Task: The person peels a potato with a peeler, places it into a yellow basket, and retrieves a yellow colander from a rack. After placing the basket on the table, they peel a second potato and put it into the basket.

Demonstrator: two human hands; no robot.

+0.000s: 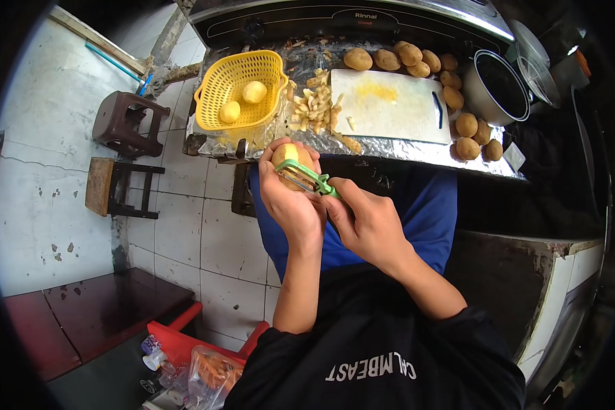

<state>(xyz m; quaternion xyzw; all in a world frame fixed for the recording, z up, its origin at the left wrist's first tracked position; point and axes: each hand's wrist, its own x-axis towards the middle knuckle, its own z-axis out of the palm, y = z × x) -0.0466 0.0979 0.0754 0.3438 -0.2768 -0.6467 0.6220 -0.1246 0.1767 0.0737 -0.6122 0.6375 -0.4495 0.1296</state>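
My left hand (295, 205) is wrapped round a partly peeled potato (290, 156), pale on top with brown skin left at the sides. A green peeler (301, 172) lies across that potato, its handle gripped by my right hand (365, 219). Just beyond my hands, a yellow basket (212, 82) holds two peeled potatoes (254, 92). To its right is a heap of peelings (312, 109), beside a white cutting board (389, 113) with a yellow stain. Unpeeled potatoes (387, 59) line the board's far edge, and several more (467, 125) sit at its right.
A large metal pot (500, 87) stands at the counter's right end. The foil-covered counter edge (417, 149) runs beyond my knees. Behind is a black stove (307, 26). Stools (119, 123) stand at the left, and a red chair (178, 342) is at the lower left.
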